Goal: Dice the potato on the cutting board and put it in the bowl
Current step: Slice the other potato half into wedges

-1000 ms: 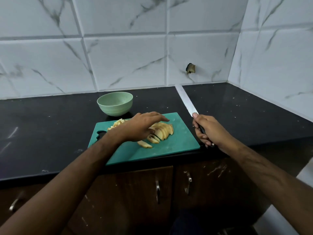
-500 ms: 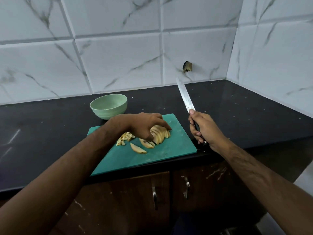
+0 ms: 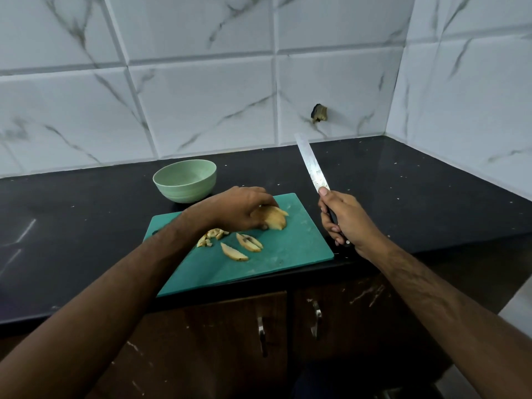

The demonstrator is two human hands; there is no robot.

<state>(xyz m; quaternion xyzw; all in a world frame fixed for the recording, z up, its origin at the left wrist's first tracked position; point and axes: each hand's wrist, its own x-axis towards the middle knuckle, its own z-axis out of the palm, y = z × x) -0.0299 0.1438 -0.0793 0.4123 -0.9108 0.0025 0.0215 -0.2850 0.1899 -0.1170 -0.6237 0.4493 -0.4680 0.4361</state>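
We see a teal cutting board (image 3: 290,251) lying skewed on a black stone counter (image 3: 86,226), its near edge overhanging the counter's front lip above brown cabinet doors (image 3: 218,347) with metal handles. Our left hand (image 3: 236,210) curls over a stack of pale potato slices (image 3: 273,218) near the board's far edge, fingers bent round the stack and gripping it. Two loose wedges (image 3: 241,246) lie nearer the board's middle, cut faces up, with a small heap of diced bits (image 3: 211,237) just left of them, partly hidden by the forearm. The board's right half and near corner are bare plastic, faintly scored. Our right hand (image 3: 342,220) hovers just off the board's right edge, fingers wrapped tight round the dark handle of a knife (image 3: 313,165), thumb pressed at the blade's base. The long flat steel blade points up and away from the board. A round, pale green bowl (image 3: 184,180) stands just beyond the board's far left corner; nothing shows inside it. White marbled tiles (image 3: 201,105) close the counter behind and right of the board.
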